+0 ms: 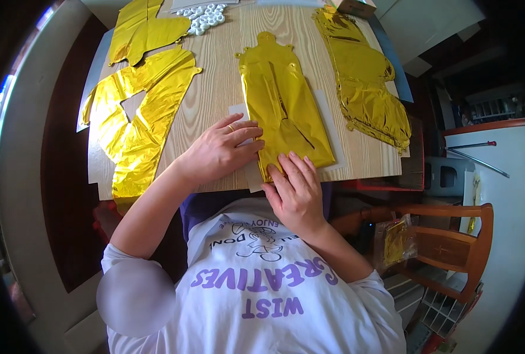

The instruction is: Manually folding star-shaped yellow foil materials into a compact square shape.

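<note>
So the piece being worked on is a flat gold foil balloon (274, 88), lying in the middle of the tabletop (215, 82) and running from the near edge up toward the far one, with a pale card (335, 133) sticking out from under both sides. I'd call this one mostly folded: the long sides look straight and tucked in, with a dark gap down the middle, though the near end is wrinkled and could probably use more flattening. The left hand (230, 147) is relaxed, fingertips against the balloon's left side; the right hand (298, 192) has its fingers spread over the near end, thumb by the edge, and I can't tell if it's pinching anything. Plenty seems left if the others count: a wide-open foil piece (150, 124) along the left edge, another foil piece (147, 35) at the far left corner, and a crumpled foil bundle (365, 82) along the right edge. Container-wise, there's a clear plastic bag (395, 241) with gold foil inside by the wooden chair (445, 239), and a cardboard box (357, 7) at the far right corner, contents not visible. White rings (202, 19) sit loose near the far edge, not in anything I can see.
</note>
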`<state>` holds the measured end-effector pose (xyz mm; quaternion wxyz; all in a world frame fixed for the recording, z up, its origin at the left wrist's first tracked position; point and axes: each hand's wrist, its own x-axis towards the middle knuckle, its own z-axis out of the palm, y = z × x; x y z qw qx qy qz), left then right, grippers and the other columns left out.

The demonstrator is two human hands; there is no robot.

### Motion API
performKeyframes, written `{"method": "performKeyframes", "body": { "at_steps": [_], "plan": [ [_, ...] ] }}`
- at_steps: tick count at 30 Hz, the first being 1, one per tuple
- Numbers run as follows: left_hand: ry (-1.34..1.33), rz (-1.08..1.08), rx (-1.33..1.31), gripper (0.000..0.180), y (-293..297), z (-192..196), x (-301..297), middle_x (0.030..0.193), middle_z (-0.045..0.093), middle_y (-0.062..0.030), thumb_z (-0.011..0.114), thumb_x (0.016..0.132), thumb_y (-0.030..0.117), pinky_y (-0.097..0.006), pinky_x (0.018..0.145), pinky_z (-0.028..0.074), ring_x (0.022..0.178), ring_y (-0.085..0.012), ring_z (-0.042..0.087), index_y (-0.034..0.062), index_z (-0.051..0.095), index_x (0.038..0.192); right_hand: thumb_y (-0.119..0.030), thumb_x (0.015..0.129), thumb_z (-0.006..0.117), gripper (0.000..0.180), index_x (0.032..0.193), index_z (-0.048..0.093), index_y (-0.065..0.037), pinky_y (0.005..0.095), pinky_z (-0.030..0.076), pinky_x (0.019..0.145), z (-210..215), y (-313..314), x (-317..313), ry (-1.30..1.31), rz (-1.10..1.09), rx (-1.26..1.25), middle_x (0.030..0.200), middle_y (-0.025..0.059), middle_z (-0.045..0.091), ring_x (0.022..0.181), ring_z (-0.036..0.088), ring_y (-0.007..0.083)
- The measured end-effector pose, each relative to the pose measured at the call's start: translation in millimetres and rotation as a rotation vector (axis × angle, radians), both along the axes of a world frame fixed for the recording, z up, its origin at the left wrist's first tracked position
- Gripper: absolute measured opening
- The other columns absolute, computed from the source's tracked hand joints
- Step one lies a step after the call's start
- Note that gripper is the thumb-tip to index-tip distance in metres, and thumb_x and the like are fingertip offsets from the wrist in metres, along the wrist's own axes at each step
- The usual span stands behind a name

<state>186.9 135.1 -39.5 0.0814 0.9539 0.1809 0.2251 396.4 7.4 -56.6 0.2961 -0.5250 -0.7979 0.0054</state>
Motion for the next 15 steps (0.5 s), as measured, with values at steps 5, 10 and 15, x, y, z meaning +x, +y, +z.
{"method": "performKeyframes", "body": {
  "at_steps": [5, 10, 15],
  "plan": [
    [0.041, -0.011, 0.011, 0.032, -5.0, 9.2, 1.9, 0.127, 0.064, -0.0120, 0.073, 0.084, 0.011, -0.052, 0.109, 0.046, 0.123, -0.0295, 0.061, 0.0061, 0.070, 0.116, -0.021, 0.084, 0.077, 0.036, 0.113, 0.069, -0.002, 0.0523, 0.042, 0.107, 3.8, 1.6, 1.7, 0.033, -0.016, 0.007, 0.124, 0.0183, 0.063, 0.120, 0.058, 0.0366],
    [-0.098, 0.213, -0.073, 0.037, -36.8, 13.6, 8.5, 0.123, 0.064, -0.0129, 0.075, 0.081, 0.011, -0.051, 0.105, 0.048, 0.119, -0.0317, 0.062, 0.0057, 0.068, 0.117, -0.021, 0.087, 0.078, 0.029, 0.107, 0.069, -0.001, 0.0430, 0.054, 0.086, 30.0, 10.9, 52.7, 0.272, -0.213, -0.120, 0.103, 0.0142, 0.067, 0.096, 0.065, 0.0307],
    [-0.184, 0.234, -0.085, 0.037, -71.3, -1.0, 25.8, 0.119, 0.063, -0.0130, 0.078, 0.080, 0.012, -0.048, 0.100, 0.050, 0.114, -0.0341, 0.062, 0.0053, 0.068, 0.116, -0.025, 0.088, 0.080, 0.032, 0.098, 0.068, 0.002, 0.0307, 0.052, 0.063, 51.1, 42.1, 104.7, 0.288, -0.372, -0.697, 0.080, 0.0087, 0.067, 0.067, 0.061, 0.0156]
  ]
}}
